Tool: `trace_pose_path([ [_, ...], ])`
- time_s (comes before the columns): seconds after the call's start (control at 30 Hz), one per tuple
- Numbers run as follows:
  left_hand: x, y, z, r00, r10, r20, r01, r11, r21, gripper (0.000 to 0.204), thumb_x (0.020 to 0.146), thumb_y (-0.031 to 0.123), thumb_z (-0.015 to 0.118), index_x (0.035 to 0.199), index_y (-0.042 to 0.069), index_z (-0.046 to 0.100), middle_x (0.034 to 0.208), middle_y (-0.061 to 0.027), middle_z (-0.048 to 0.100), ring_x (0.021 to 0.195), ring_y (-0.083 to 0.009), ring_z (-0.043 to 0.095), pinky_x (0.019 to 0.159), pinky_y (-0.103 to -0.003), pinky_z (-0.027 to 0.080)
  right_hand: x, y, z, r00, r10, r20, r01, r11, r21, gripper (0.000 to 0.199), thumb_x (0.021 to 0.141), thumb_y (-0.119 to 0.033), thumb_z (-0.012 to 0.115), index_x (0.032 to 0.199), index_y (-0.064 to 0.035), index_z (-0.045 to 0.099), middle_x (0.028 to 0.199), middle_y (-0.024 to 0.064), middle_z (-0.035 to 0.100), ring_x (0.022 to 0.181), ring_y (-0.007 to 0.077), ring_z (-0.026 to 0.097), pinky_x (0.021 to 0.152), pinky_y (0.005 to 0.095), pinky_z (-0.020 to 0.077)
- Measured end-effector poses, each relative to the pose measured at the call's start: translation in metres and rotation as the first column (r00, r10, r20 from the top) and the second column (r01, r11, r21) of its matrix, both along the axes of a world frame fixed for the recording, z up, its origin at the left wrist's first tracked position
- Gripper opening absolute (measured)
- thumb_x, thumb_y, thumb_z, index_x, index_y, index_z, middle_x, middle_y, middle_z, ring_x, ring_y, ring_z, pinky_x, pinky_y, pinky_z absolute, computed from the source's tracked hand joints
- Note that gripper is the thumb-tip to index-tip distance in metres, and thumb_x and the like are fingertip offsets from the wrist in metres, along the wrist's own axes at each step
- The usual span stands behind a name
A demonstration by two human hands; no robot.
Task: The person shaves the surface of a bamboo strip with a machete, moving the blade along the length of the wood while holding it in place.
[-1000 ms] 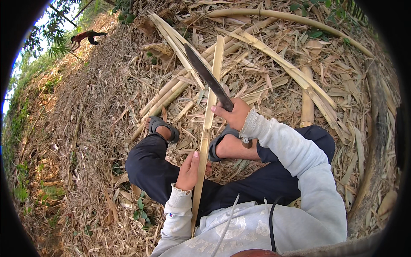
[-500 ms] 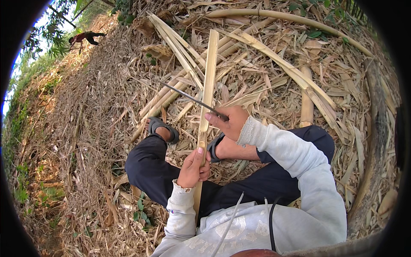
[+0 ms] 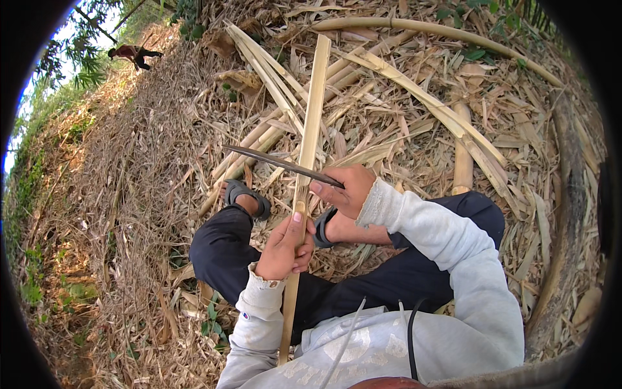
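I sit on the ground with a long pale bamboo strip (image 3: 312,110) standing up between my legs. My left hand (image 3: 284,247) grips the strip low down, near my lap. A long dark knife (image 3: 275,162) is held in my right hand (image 3: 345,188); its blade lies level across the strip and points left. The blade touches the strip just above my left hand. My feet in dark sandals (image 3: 249,198) rest on the litter on either side of the strip.
Split bamboo strips (image 3: 272,84) and thick bamboo poles (image 3: 440,29) lie piled ahead and to the right among dry husks. A dry slope (image 3: 123,149) rises at the left, and another person (image 3: 133,55) bends over far up it.
The knife has swung down from pointing up along the strip to lying level across it. My left hand has slid a little up the strip.
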State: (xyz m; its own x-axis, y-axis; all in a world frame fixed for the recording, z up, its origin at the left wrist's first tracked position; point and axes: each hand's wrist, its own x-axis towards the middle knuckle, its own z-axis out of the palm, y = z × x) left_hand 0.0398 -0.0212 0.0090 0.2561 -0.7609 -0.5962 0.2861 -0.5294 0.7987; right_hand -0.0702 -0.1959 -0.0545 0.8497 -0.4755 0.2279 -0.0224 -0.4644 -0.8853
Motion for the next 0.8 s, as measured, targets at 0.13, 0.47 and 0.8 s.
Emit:
trace_pose_path([
  [0.13,0.007,-0.017,0.010,0.997,-0.046,-0.068,0.046,0.999,0.012,0.041,0.104,0.046,0.030,0.103,0.008,0.047,0.059,-0.0009,0.036,0.038,-0.0077,0.030,0.037,-0.023,0.031,-0.001,-0.008,-0.003,0.997,-0.018,0.069,0.025,0.993,-0.113,0.050,0.095,-0.050,0.051,0.084,-0.0025,0.061,0.061,0.0130,0.057,0.057,0.0314,0.058,0.056,0.0388,0.0463],
  [0.47,0.030,-0.082,0.007,0.993,-0.110,-0.036,0.103,0.982,-0.160,0.030,0.101,0.035,0.042,0.107,0.006,0.047,0.076,-0.0053,0.050,0.042,-0.0130,0.042,0.034,-0.025,0.034,-0.004,-0.054,0.009,0.983,-0.163,-0.087,0.114,0.906,-0.408,0.054,0.093,-0.056,0.050,0.083,-0.0032,0.060,0.070,0.0165,0.061,0.065,0.0367,0.061,0.060,0.0424,0.0489],
  [0.8,0.040,-0.086,-0.028,0.999,0.039,0.010,-0.037,0.989,-0.142,0.048,0.097,0.052,0.047,0.084,0.006,0.050,0.063,0.0026,0.040,0.041,-0.0044,0.031,0.036,-0.023,0.023,0.025,-0.066,-0.012,0.987,-0.105,-0.126,0.015,0.822,-0.569,0.058,0.086,-0.063,0.054,0.079,-0.0046,0.057,0.070,0.0134,0.060,0.064,0.0332,0.064,0.054,0.0420,0.0504],
])
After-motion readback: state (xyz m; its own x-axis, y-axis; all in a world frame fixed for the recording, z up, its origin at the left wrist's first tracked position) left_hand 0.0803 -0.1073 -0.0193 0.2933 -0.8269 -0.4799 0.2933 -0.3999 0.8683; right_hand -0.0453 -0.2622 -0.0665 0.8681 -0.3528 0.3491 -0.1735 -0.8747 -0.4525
